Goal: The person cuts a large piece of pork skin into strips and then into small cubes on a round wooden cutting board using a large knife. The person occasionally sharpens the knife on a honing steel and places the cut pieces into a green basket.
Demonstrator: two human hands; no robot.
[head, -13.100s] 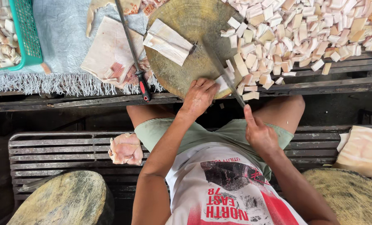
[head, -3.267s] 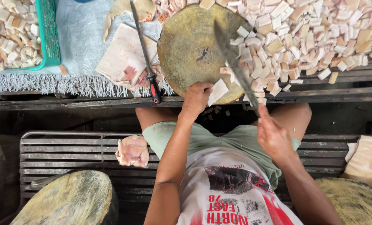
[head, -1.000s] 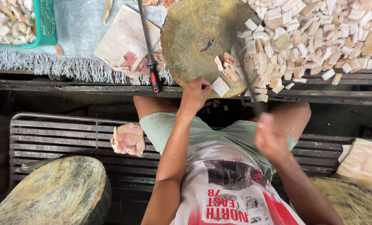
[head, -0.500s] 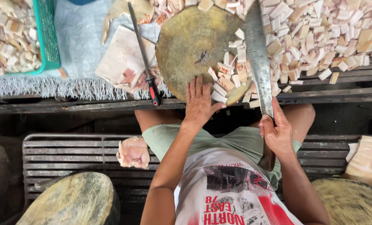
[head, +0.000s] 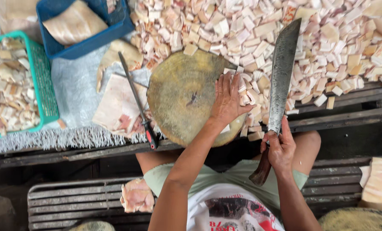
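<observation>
My left hand (head: 228, 100) lies flat, fingers spread and released, on the right edge of the round, worn wooden chopping block (head: 186, 96), touching the pale cut cubes of fatty meat (head: 247, 96) there. My right hand (head: 280, 147) is clenched around the dark wooden handle of the long, broad steel cleaver (head: 281, 72), its blade pointing away from me over the big heap of cut cubes (head: 328, 38) on the slatted worktop (head: 345, 115). A thin sharpening rod with a red handle (head: 135, 98) lies left of the block, over a pale slab of skin (head: 118, 102). A green basket (head: 39, 81) holds more cubes.
</observation>
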